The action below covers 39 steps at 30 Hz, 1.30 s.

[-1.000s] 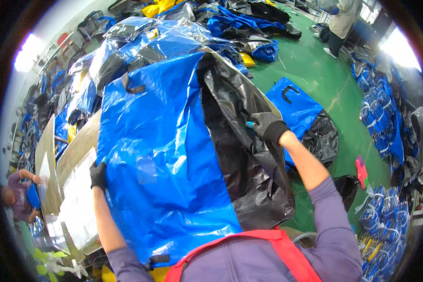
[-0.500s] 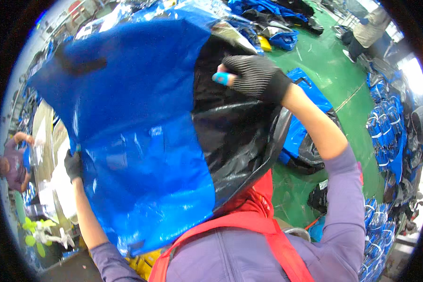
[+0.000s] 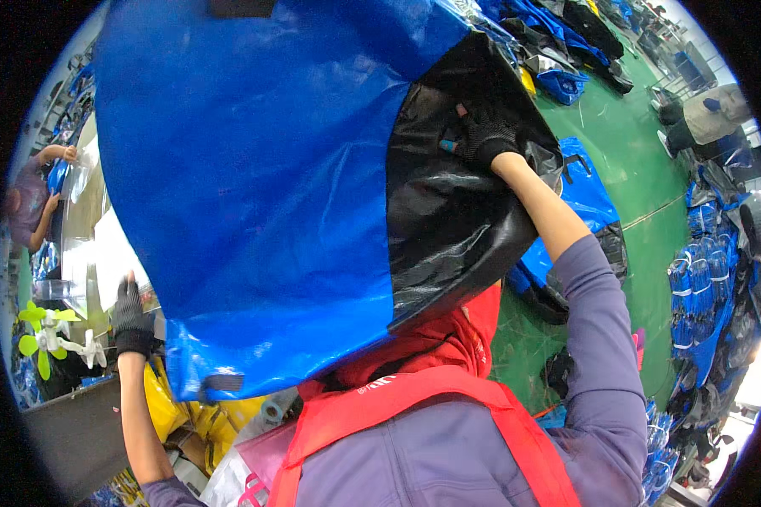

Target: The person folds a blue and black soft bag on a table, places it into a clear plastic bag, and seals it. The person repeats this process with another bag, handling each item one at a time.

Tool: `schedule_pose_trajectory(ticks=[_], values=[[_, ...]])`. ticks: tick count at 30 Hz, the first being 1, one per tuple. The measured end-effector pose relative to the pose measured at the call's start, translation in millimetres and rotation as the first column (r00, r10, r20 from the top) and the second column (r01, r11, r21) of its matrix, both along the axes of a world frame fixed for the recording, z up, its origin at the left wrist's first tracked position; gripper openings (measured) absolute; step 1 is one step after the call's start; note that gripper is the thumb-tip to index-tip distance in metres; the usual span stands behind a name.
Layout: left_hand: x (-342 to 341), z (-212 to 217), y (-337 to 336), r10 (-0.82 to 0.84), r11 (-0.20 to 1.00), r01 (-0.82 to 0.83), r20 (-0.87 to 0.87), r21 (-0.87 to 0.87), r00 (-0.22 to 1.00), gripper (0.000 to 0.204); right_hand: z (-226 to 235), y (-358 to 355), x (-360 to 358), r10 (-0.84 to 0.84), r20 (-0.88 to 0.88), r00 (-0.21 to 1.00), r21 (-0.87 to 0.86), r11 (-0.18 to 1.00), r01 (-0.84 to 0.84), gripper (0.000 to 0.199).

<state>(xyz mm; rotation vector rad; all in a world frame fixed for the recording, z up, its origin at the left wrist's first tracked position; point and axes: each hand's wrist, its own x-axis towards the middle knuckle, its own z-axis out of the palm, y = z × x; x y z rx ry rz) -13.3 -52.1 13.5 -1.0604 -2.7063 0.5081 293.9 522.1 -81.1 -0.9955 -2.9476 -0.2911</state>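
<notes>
Before the person's chest (image 3: 423,456), a large blue-and-black bag (image 3: 262,186), gloved right hand (image 3: 486,142) resting on its black end, fingers loosely spread, gloved left hand (image 3: 130,319) just off its blue edge, fingers extended, whereas half a second ago it touched that edge

Purple-grey top (image 3: 431,460) at 6 o'clock, vertical centre seam. I note sleeves (image 3: 604,338) ending well above the wrists. Apron (image 3: 448,342): red, broad straps (image 3: 528,448). Right hand (image 3: 490,139), 1–2 o'clock: dark glove, blue fingertip covering (image 3: 448,145). Left hand (image 3: 129,317), 8–9 o'clock: dark glove.
</notes>
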Motion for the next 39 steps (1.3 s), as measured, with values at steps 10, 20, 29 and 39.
schedule_pose_trajectory(ticks=[10,20,29,39], values=[[354,-114,286,-0.919,0.006,0.521,0.21,0.854,-0.334,0.061,11,69,-58,-0.088,-0.095,0.992,0.122,0.988,0.1,0.086],[85,-82,386,-0.733,0.653,0.65,0.108,0.389,0.671,0.067,-22,82,-44,0.157,-0.146,0.977,-0.006,0.987,-0.16,0.055],[32,-124,407,-0.732,0.595,0.405,0.259,0.695,0.63,0.068,40,102,-54,0.295,-0.696,0.655,0.075,0.937,-0.342,0.026],[14,-138,429,-0.769,0.626,0.551,0.556,0.552,0.316,0.053,89,-9,-38,0.668,-0.445,0.596,0.226,0.728,-0.647,0.03]])
